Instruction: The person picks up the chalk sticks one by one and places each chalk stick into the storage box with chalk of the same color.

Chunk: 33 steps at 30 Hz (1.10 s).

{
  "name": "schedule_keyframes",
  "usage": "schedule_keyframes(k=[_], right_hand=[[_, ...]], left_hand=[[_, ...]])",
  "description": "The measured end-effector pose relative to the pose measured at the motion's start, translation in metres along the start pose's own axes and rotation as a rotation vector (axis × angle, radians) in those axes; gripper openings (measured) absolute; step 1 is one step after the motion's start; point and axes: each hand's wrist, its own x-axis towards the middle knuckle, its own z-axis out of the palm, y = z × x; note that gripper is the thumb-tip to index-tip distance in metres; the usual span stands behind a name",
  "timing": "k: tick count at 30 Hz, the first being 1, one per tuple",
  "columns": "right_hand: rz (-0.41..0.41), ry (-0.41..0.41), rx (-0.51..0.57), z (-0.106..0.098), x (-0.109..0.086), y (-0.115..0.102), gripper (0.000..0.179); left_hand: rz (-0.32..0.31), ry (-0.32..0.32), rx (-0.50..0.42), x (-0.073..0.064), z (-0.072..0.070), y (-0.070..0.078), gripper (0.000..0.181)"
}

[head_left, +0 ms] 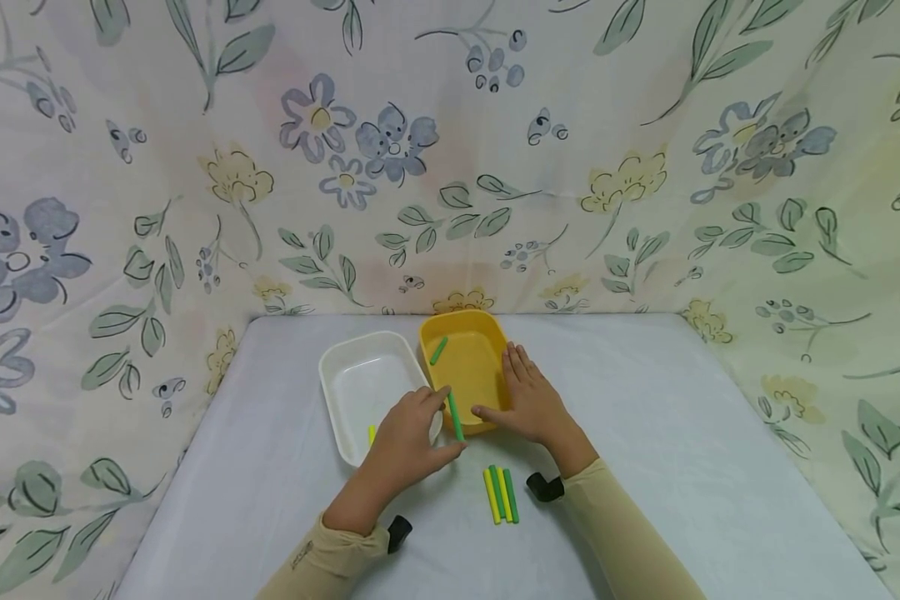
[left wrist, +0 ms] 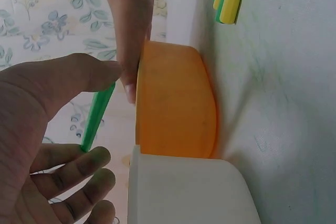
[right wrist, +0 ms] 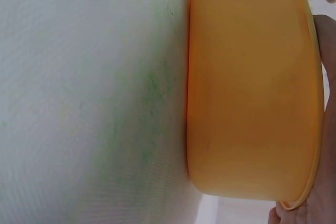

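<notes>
Between the thumb and index fingertip of my left hand (head_left: 408, 437), a slim green stick (head_left: 456, 417) is pinched by its two ends, over the near left corner of the yellow tray (head_left: 471, 367). The left wrist view shows that green stick (left wrist: 97, 118) spanning from thumb to fingertip. My right hand (head_left: 532, 400) lies with straight fingers along the tray's right rim, its thumb stretched over the near end. Inside the yellow tray rests a shorter green piece (head_left: 438, 350). A white tray (head_left: 330, 375) stands against its left side, holding a yellow piece (head_left: 372, 434) partly hidden by my left hand.
Several yellow and green sticks (head_left: 501, 494) lie side by side on the white cloth in front of the trays. Faint green smudges mark the cloth (right wrist: 152, 85). A floral curtain (head_left: 450, 167) rises behind the table and at both sides.
</notes>
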Motion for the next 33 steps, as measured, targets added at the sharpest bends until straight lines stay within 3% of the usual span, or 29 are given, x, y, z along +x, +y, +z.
schedule_keyframes(k=[6,20,33], right_hand=[[-0.002,0.004,-0.007,0.001,0.001,0.000,0.123],[-0.004,0.001,-0.036,0.003,0.001,0.001,0.132],[-0.002,-0.010,-0.045,0.002,0.000,0.000,0.133]], left_hand=[[-0.014,0.012,0.008,0.006,0.001,-0.003,0.083],[-0.075,-0.042,0.023,0.013,0.007,-0.007,0.083],[-0.096,-0.046,0.019,0.018,0.010,-0.007,0.082]])
